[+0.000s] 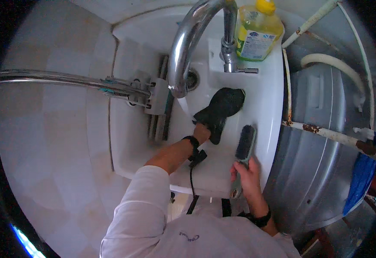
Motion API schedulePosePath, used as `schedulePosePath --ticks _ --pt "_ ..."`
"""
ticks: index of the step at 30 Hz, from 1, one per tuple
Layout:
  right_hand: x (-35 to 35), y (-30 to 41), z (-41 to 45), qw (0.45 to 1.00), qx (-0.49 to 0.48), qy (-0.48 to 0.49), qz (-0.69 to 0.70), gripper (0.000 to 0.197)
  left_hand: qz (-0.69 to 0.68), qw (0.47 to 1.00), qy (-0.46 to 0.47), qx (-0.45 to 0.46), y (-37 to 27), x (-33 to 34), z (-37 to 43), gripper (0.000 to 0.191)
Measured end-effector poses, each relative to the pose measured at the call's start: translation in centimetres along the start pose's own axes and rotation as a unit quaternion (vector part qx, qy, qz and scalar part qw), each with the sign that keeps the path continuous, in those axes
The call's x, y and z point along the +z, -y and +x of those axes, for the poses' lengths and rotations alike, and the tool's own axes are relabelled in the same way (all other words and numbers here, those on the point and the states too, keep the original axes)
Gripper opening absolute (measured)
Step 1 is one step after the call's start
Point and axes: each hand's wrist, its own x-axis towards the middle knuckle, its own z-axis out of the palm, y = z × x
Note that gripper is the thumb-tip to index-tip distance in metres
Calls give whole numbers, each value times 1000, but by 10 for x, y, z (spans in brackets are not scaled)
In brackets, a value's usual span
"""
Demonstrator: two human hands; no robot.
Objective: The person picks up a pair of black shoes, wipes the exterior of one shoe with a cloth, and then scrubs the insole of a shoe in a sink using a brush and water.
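In the white sink basin [181,171], my left hand [202,133] is closed on one end of a dark, wet-looking cloth or shoe-like item [221,106]; its exact kind cannot be told. My fingers are partly hidden by it. Water runs from the curved chrome faucet [179,71] just beyond that hand. On the right side of the basin, my right hand [247,174] grips the grey-green handle of a scrubbing brush [246,142], its dark bristles facing up. The brush and the dark item are apart.
A bottle of yellow-green liquid soap [257,35] stands on the sink's back right corner. Mop-like metal poles [75,82] with a white clamp head [156,96] reach into the basin's left side. A rusty white metal rack [323,132] and a grey rounded appliance [310,154] stand at the right.
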Motion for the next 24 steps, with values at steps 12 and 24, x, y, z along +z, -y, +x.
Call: schedulePosePath --ticks 12,24 --pt "5 7 -3 1000 -4 10 15 14 -404 812 -332 -258 66 -27 -10 27" --pt "32 17 40 898 -140 -15 -417 31 -39 997 36 57 34 -113 -73 28"
